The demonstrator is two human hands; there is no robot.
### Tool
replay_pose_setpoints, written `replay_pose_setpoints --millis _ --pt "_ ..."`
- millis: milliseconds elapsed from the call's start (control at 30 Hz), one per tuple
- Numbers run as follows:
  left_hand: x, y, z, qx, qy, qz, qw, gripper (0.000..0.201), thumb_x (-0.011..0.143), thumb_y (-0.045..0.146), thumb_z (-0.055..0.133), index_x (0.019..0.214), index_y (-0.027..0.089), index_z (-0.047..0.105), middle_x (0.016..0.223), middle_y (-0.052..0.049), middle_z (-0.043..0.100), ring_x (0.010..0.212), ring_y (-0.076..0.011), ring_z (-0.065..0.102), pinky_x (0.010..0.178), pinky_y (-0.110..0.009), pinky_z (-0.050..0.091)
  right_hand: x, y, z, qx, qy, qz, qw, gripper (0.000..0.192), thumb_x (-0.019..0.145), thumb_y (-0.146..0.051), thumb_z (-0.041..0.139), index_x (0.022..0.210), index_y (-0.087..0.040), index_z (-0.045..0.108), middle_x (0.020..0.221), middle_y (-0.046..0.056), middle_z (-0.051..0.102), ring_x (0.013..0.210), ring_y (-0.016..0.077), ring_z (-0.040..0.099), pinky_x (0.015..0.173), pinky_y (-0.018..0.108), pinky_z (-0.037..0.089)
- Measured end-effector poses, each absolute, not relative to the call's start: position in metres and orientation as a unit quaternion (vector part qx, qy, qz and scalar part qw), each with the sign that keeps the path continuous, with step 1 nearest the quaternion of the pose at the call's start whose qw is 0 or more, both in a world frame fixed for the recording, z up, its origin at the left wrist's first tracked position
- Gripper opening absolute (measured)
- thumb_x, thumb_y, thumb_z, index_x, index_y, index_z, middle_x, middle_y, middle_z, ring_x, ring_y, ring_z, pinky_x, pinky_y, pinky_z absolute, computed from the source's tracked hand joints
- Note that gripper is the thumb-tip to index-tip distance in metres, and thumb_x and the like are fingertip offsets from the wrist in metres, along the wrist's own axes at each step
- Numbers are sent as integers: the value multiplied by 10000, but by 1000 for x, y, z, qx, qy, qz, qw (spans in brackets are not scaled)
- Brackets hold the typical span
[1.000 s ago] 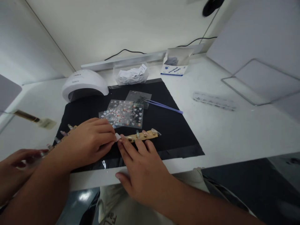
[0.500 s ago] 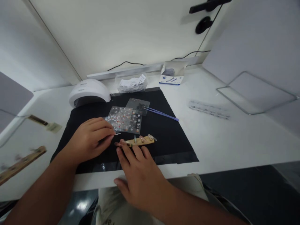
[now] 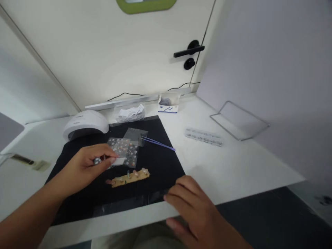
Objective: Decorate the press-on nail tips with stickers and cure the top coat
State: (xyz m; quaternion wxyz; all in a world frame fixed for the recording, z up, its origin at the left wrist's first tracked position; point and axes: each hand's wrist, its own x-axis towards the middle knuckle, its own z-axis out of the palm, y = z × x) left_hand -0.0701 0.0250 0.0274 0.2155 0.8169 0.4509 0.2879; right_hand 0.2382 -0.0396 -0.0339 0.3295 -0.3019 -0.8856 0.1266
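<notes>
My left hand (image 3: 94,164) pinches a small flat white piece (image 3: 119,161) between thumb and fingertips, above clear sticker sheets (image 3: 132,155) with white and orange designs. Its exact kind is hard to make out. Below it, a tan strip (image 3: 132,177) bearing several nail tips lies on the black mat (image 3: 158,169). My right hand (image 3: 190,207) is at the mat's front right corner, away from the strip; its fingers are loosely bent, thumb apart, with nothing in them. Purple tweezers (image 3: 160,143) rest on the mat, their points over another clear sheet (image 3: 132,134).
At the back stand a white nail lamp (image 3: 86,121), a clear tub of white packets (image 3: 129,114) and an alcohol pads box (image 3: 168,105). A clear case (image 3: 203,136) lies on the right. A wire frame (image 3: 241,119) stands near the right panel, a brush (image 3: 31,162) at left.
My right hand has left the nail-tip strip and moved right to the mat's edge. The white piece in my left hand shows more clearly now. The camera view has tilted upward.
</notes>
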Motion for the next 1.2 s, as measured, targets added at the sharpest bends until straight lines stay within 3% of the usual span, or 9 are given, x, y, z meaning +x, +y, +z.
replay_pose_setpoints --millis 100,233,333,633,767,833,933,1033,1200 --pt "-31 57 37 811 458 230 283 186 923 281 563 863 181 708 825 -36 706 754 -165 644 670 -274 518 261 -29 -37 -334 -861 113 365 110 911 -209 511 917 -160 609 762 66 589 782 224 485 692 384 435" --pt "33 114 28 819 438 143 342 180 946 273 571 942 142 695 813 -30 700 724 -148 658 664 -276 546 273 -28 -44 -343 -846 141 383 150 921 -215 463 797 -184 541 685 34 514 717 202 462 609 346 395" --pt "73 153 16 821 437 84 358 261 963 343 581 1104 129 630 1008 -62 678 829 -167 670 726 -342 582 277 -31 -49 -346 -838 163 388 169 930 -233 456 767 -199 484 686 21 481 717 196 467 603 339 389" --pt "87 191 28 828 520 112 179 299 957 331 587 1205 165 601 1225 -99 621 1038 -227 636 883 -437 552 279 -34 -47 -371 -808 178 422 196 927 -210 406 732 -218 392 658 16 418 687 202 456 576 345 366" --pt "35 181 63 796 570 186 86 287 950 373 571 1126 157 639 1072 -74 680 912 -200 647 829 -388 524 280 -32 -47 -365 -800 197 433 205 904 -161 416 719 -222 352 648 -2 384 656 183 437 563 331 349" --pt "-3 168 71 778 591 206 64 278 930 394 534 903 172 698 829 -34 707 730 -183 620 678 -291 466 281 -30 -50 -339 -806 215 435 206 902 -139 411 726 -222 343 652 -7 376 652 177 440 559 327 340" --pt "-58 134 59 754 621 201 72 498 891 506 494 513 184 537 447 17 486 454 -131 439 487 -260 302 282 -28 -52 -317 -809 235 436 243 891 -95 404 716 -226 298 649 -12 347 651 177 434 569 336 328" --pt "-100 93 30 737 640 199 83 552 899 504 430 457 193 320 439 37 283 426 -96 297 480 -261 197 282 -27 -49 -301 -816 225 439 287 874 -57 408 703 -227 252 639 -19 291 635 173 402 571 340 298" --pt "-133 53 -6 739 639 177 117 532 881 509 439 509 203 213 507 43 213 461 -98 245 497 -279 179 276 -21 -40 -266 -840 202 428 293 873 -37 390 688 -224 261 607 -23 265 592 161 356 562 342 269"
